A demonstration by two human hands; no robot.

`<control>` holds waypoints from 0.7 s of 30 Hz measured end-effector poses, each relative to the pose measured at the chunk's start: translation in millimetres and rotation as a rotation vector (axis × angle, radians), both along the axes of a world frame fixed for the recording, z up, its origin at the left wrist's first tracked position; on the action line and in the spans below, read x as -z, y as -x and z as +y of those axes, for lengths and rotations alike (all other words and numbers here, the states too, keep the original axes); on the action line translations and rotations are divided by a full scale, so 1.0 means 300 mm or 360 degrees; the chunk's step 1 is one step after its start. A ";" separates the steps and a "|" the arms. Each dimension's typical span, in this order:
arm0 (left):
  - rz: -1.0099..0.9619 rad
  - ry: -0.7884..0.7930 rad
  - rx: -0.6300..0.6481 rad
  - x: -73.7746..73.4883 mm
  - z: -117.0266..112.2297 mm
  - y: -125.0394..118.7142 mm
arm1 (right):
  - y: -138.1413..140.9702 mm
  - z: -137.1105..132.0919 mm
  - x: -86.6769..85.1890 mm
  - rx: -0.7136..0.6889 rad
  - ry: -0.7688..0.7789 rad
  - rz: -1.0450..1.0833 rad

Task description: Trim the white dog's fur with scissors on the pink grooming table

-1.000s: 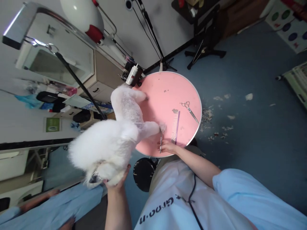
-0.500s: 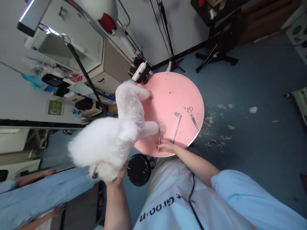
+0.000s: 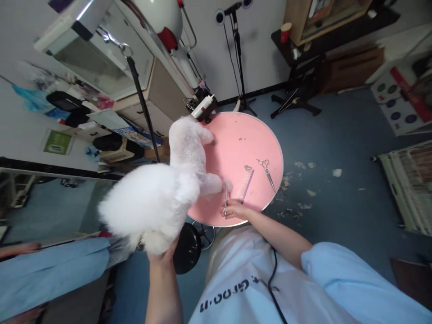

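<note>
A fluffy white dog (image 3: 148, 198) stands on a round pink table (image 3: 256, 130), its body clipped short and its head a large puff of hair. My left hand (image 3: 165, 253) is closed around the underside of its muzzle, with the fingers partly hidden in the hair. In my right hand (image 3: 236, 209) is a pair of scissors (image 3: 226, 200), the blades pointing away from me beside the dog's near front paw. A purple comb (image 3: 248, 185) lies just beyond my right hand. Farther right, a second pair of scissors (image 3: 267, 173) rests near the table's edge.
A black grooming strap (image 3: 143, 105) hangs behind the dog. Beyond the table's far edge is a holder with a white bottle (image 3: 203, 107). A black stool (image 3: 186, 248) stands below my left arm. Hair clippings (image 3: 286, 182) litter the floor at right. Another person's blue gown (image 3: 54, 274) shows at lower left.
The head view has tilted, showing more of the back wall and the right side. Both hands keep their holds, on the dog's muzzle and the scissors, with little movement.
</note>
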State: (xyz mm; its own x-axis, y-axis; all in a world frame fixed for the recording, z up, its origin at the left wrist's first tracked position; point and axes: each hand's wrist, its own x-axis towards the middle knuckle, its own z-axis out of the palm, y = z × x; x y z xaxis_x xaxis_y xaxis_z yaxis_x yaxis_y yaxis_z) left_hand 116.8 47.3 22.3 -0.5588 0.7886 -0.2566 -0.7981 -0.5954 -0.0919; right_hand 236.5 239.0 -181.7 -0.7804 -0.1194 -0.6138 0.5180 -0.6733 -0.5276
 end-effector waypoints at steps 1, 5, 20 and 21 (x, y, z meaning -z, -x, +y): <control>0.0174 0.0063 -0.0074 -0.005 0.010 -0.002 | -0.003 -0.004 -0.013 0.0004 -0.0158 0.0033; 0.0976 0.0903 -0.0364 -0.031 0.068 -0.038 | 0.016 -0.029 -0.074 0.0045 -0.0804 0.0307; 0.1075 0.1952 -0.0758 -0.040 0.160 -0.134 | 0.065 0.040 -0.202 -0.0296 -0.0916 0.0613; 0.1082 0.1934 -0.0772 -0.048 0.169 -0.136 | 0.066 0.042 -0.204 -0.0315 -0.0889 0.0592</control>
